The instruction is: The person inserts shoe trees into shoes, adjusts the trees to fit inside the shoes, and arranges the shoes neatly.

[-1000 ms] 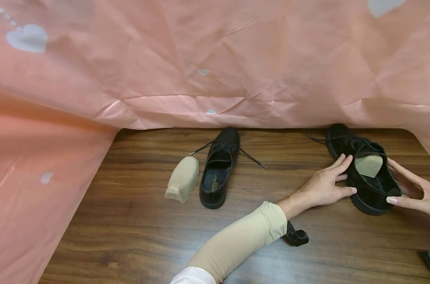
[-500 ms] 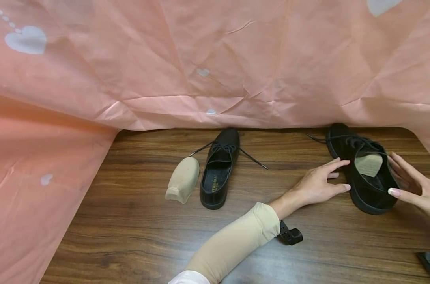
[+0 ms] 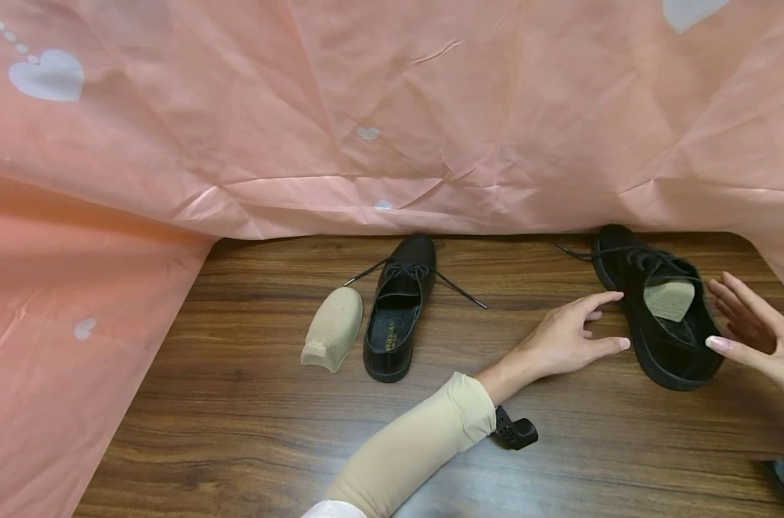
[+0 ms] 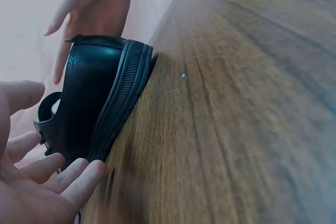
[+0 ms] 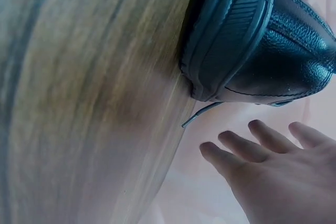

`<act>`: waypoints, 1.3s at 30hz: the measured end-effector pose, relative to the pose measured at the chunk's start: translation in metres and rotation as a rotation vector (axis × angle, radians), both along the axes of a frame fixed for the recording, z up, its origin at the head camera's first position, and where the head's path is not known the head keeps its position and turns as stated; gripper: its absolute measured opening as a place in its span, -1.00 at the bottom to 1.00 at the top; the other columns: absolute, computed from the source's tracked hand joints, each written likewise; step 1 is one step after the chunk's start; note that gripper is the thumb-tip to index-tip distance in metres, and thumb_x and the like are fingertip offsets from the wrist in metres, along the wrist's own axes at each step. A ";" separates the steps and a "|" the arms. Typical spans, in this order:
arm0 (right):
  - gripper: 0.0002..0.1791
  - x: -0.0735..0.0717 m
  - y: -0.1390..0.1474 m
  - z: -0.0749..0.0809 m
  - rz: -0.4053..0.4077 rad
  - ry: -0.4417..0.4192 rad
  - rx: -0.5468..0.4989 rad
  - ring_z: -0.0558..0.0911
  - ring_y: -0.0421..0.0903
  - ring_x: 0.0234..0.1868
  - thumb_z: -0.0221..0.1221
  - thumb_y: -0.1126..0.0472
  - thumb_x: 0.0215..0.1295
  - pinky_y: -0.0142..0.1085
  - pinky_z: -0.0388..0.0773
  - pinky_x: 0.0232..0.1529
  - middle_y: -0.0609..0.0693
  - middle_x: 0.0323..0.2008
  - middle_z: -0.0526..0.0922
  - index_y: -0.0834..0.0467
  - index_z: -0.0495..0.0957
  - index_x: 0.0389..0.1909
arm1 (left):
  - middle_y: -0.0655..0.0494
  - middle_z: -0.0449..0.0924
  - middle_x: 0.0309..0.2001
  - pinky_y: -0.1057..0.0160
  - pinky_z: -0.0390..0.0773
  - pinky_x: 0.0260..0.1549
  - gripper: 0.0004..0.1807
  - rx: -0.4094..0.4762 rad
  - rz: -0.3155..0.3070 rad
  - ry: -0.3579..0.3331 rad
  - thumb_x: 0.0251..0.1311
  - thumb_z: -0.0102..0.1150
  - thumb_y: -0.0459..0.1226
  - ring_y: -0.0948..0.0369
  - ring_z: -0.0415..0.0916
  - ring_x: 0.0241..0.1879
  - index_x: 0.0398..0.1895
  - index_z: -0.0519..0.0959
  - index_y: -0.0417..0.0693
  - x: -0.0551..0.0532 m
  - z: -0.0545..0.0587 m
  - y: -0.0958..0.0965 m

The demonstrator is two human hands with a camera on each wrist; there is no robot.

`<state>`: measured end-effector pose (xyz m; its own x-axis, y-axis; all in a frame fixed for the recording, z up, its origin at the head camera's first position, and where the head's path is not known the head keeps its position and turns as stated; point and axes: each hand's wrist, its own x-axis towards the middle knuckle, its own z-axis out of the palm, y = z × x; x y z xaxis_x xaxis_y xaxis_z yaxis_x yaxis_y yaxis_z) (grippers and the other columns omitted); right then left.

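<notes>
At the right of the head view, a black lace-up shoe (image 3: 651, 344) stands on the wooden table with its toe pointing away. Inside its opening sits a beige toe-shaped shoe insert (image 3: 670, 300). My left hand (image 3: 563, 342) is on the shoe's left side, fingers spread, a small gap between thumb and shoe. On the other side is my right hand (image 3: 764, 342), its fingers extended and its thumb overlapping the heel edge in this view. The right wrist view shows those fingers apart from the shoe's side (image 5: 294, 51). Neither hand grips anything.
A second black shoe (image 3: 398, 316), laces out to both sides, stands near the table's middle. Left of it lies another beige shoe insert (image 3: 334, 327). Pink heart-print cloth (image 3: 392, 144) hangs along the far edge and left side. Black straps show near both wrists.
My left hand has let go of the right shoe and drawn back to the left. The right hand's fingers have eased off its side. The shoe has shifted very slightly left.
</notes>
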<state>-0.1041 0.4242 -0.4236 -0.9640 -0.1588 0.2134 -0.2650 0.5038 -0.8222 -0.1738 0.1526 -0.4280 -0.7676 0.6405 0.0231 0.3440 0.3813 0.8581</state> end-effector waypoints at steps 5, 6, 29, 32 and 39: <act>0.04 0.007 -0.011 0.009 -0.093 0.002 0.036 -0.12 -0.51 0.45 0.07 0.60 0.30 -0.70 -0.26 0.33 -0.27 0.56 -0.11 -0.08 -0.23 0.61 | 0.44 0.28 0.40 0.62 0.31 0.08 -0.22 -0.105 -0.021 0.148 0.25 0.29 0.07 0.52 0.34 0.24 0.51 0.20 0.38 0.002 0.003 -0.008; 0.05 0.008 -0.014 0.010 -0.107 0.007 0.047 -0.12 -0.52 0.45 0.09 0.59 0.29 -0.71 -0.27 0.33 -0.27 0.57 -0.12 -0.08 -0.23 0.61 | 0.46 0.24 0.42 0.61 0.27 0.14 -0.20 -0.124 -0.022 0.172 0.25 0.27 0.09 0.52 0.26 0.30 0.52 0.17 0.37 0.002 0.003 -0.010; 0.17 0.028 -0.039 0.018 -0.140 0.025 0.304 -0.18 -0.53 0.43 0.44 0.36 0.05 0.02 -0.43 0.47 -0.51 0.48 -0.15 -0.12 -0.03 0.60 | 0.32 -0.18 0.58 0.25 0.01 0.44 -0.06 -0.301 -0.028 0.196 0.24 0.04 0.34 0.29 -0.15 0.53 0.59 -0.12 0.45 0.011 0.010 -0.036; 0.22 0.027 -0.046 0.018 -0.109 0.068 0.326 -0.19 -0.50 0.45 0.50 0.37 -0.05 -0.12 -0.42 0.50 -0.37 0.53 -0.13 -0.07 0.00 0.59 | 0.34 -0.23 0.58 0.22 0.00 0.46 -0.05 -0.347 -0.028 0.221 0.23 0.01 0.37 0.28 -0.21 0.54 0.59 -0.16 0.47 0.012 0.010 -0.040; 0.29 0.026 -0.054 0.019 -0.035 0.201 0.370 -0.16 -0.40 0.51 0.58 0.36 -0.25 -0.50 -0.40 0.42 -0.19 0.56 -0.02 0.07 0.07 0.57 | 0.36 -0.28 0.59 0.14 0.09 0.44 -0.04 -0.390 -0.044 0.278 0.22 -0.01 0.39 0.24 -0.22 0.54 0.59 -0.16 0.45 0.013 0.008 -0.050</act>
